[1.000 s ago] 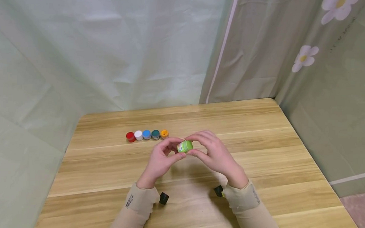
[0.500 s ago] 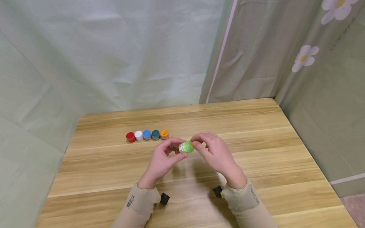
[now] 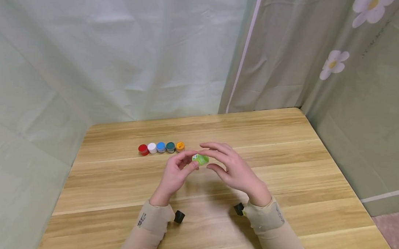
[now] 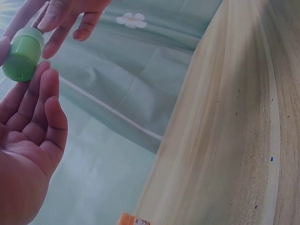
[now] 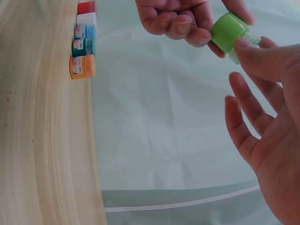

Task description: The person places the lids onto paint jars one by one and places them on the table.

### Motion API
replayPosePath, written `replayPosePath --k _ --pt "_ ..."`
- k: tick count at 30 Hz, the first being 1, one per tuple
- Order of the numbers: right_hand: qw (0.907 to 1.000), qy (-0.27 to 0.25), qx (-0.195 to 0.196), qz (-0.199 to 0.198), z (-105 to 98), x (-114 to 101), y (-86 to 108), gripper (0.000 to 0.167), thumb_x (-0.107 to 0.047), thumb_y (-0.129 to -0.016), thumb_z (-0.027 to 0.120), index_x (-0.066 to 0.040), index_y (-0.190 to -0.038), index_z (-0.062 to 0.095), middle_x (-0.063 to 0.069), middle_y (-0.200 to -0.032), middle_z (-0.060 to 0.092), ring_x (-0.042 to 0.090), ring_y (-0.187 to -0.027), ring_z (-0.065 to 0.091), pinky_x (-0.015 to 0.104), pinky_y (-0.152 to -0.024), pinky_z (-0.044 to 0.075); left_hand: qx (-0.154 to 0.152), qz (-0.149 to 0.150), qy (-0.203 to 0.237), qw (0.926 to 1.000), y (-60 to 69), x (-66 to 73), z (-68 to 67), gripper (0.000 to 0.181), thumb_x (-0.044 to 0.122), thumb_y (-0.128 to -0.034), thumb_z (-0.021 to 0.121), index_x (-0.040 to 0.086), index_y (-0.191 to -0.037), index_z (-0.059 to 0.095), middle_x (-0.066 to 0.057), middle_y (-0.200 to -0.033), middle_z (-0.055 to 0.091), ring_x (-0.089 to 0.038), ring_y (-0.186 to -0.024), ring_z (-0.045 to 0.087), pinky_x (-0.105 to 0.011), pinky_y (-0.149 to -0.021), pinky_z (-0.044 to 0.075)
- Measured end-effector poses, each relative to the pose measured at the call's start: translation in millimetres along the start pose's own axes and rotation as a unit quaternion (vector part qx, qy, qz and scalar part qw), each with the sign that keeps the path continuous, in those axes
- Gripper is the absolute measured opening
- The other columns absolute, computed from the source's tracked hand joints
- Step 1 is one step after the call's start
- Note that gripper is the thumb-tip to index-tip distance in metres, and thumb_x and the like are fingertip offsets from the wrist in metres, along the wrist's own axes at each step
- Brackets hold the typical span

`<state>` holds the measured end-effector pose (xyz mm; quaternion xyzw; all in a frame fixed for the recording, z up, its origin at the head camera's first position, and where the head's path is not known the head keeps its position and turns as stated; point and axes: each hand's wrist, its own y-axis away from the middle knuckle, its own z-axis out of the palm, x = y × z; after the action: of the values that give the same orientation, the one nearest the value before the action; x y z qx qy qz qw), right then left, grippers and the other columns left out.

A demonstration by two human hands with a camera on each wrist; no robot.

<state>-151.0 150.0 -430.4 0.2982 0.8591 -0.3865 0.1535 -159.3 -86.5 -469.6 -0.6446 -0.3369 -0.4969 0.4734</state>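
A small green paint jar [image 3: 200, 159] is held tilted above the table, between thumb and fingers of the left hand [image 3: 175, 173]. Its translucent end points toward the right hand [image 3: 233, 167], whose fingers are extended and spread around that end. In the right wrist view the right thumb overlaps the jar [image 5: 227, 33], hiding part of its end; firm contact cannot be made out. The left wrist view has the jar's green base [image 4: 21, 58] toward the camera, with the left palm below it.
Along the table's far left stands a row of paint jars: red [image 3: 143, 150], white [image 3: 152, 148], blue [image 3: 161, 147], dark green [image 3: 170, 147] and orange [image 3: 180, 146]. Curtains rise behind the wooden table [image 3: 286, 147]. Black blocks [image 3: 179, 216] sit by both sleeves.
The right thumb and index pinched at the jar's end half a second ago; now those fingers have spread and reach over it. The left hand has turned the jar slightly and shifted it left.
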Motion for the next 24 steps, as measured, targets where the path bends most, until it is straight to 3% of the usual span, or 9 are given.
replayPosePath --k 7,17,21,24 --pt "0.9995 -0.001 0.022 -0.022 -1.6 -0.5 -1.5 0.038 -0.004 -0.093 0.082 -0.009 -0.130 0.074 0.005 -0.135 0.070 0.025 -0.124 0.063 0.039 -0.106 0.051 -0.013 -0.008 0.011 0.9998 0.0 0.8 -0.8 0.024 0.003 -0.1035 0.068 -0.005 -0.126 0.071 -0.006 -0.111 0.072 -0.020 -0.090 0.068 -0.032 -0.081 0.060" --pt "0.9996 -0.002 0.022 0.018 -1.4 0.8 0.8 0.038 -0.017 -0.093 0.085 -0.013 -0.130 0.075 -0.001 -0.126 0.074 0.021 -0.120 0.064 0.040 -0.102 0.052 -0.012 -0.002 0.001 0.9999 0.4 3.2 -1.0 0.028 0.005 -0.0983 0.075 -0.002 -0.125 0.073 -0.003 -0.117 0.074 -0.022 -0.099 0.063 -0.031 -0.093 0.054" --pt "0.9989 0.001 0.025 0.041 -0.8 1.1 1.3 0.034 -0.031 -0.096 0.081 -0.013 -0.124 0.076 -0.003 -0.119 0.075 0.019 -0.116 0.063 0.039 -0.099 0.052 -0.014 0.004 0.000 0.9999 0.2 1.4 -0.5 0.031 0.002 -0.0945 0.080 0.001 -0.125 0.073 -0.003 -0.112 0.074 -0.022 -0.094 0.063 -0.035 -0.089 0.054" --pt "0.9977 0.014 0.027 0.061 0.0 1.4 2.1 0.040 -0.048 -0.100 0.070 -0.013 -0.117 0.076 -0.004 -0.112 0.074 0.018 -0.112 0.063 0.039 -0.095 0.052 -0.015 0.009 -0.001 0.9999 0.1 -0.2 0.3 0.033 0.000 -0.0915 0.083 0.004 -0.123 0.074 -0.006 -0.105 0.072 -0.023 -0.090 0.063 -0.039 -0.087 0.054"
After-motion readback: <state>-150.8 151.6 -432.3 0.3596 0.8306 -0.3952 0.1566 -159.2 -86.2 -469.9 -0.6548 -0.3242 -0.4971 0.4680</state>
